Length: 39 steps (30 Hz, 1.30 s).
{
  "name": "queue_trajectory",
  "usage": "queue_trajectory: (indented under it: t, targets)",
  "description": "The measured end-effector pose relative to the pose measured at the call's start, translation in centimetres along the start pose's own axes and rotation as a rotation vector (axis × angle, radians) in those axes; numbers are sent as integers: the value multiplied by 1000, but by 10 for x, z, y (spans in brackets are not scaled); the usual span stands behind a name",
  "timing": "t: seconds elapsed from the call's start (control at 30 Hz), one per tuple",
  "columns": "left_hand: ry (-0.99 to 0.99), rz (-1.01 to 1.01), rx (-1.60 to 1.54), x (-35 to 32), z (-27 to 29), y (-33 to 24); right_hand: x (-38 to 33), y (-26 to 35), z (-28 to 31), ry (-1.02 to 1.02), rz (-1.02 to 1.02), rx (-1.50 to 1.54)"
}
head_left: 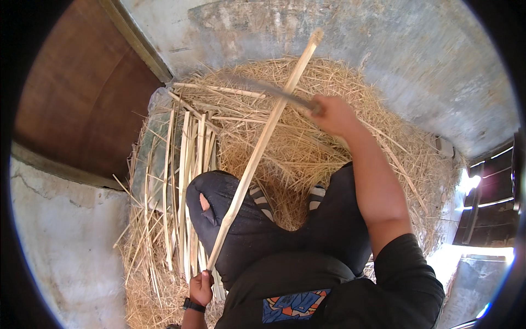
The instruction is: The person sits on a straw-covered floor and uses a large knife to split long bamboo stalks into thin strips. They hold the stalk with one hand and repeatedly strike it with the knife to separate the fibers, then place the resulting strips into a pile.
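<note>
My left hand [201,288] grips the lower end of a long split bamboo strip [264,140]. The strip slants up and away across my left thigh, its far end near the back wall. In my right hand [334,114] is the handle of a long-bladed knife [268,88], which looks like a machete. Its blade points left and crosses the strip's upper part; motion smears it toward the tip. Whether the edge touches the strip I cannot tell.
Several split bamboo strips [185,164] lie in a bundle beside my left leg. Straw-like shavings [405,148] cover the ground around my feet. A grey wall [383,33] stands close in front, a brown panel [87,93] at the left.
</note>
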<state>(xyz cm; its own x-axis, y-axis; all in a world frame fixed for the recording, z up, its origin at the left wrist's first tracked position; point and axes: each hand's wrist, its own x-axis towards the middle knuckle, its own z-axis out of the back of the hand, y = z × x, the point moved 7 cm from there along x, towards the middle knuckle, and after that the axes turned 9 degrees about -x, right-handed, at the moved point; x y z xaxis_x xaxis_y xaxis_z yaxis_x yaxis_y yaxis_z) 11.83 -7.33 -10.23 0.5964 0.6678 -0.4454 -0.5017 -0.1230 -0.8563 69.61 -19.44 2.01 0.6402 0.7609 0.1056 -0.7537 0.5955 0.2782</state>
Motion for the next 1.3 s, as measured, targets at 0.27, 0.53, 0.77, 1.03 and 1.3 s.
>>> queue_trajectory:
  t: [0.27, 0.53, 0.77, 1.03, 1.3]
  targets:
    - [-43, -54, 19, -2, -2, 2, 12, -74, -14, -3, -372, 216]
    - [-15, -67, -40, 0, -1, 11, 11, -36, -4, -59, -36, -42]
    - [56, 103, -124, 0, 1, 7, 5, -98, -18, -87, -471, 181]
    - [254, 560, -151, 1, 17, 16, 14, -59, -20, 1, -169, -51]
    - [213, 511, -72, 3, 19, 11, 17, -77, -11, -61, -272, 31]
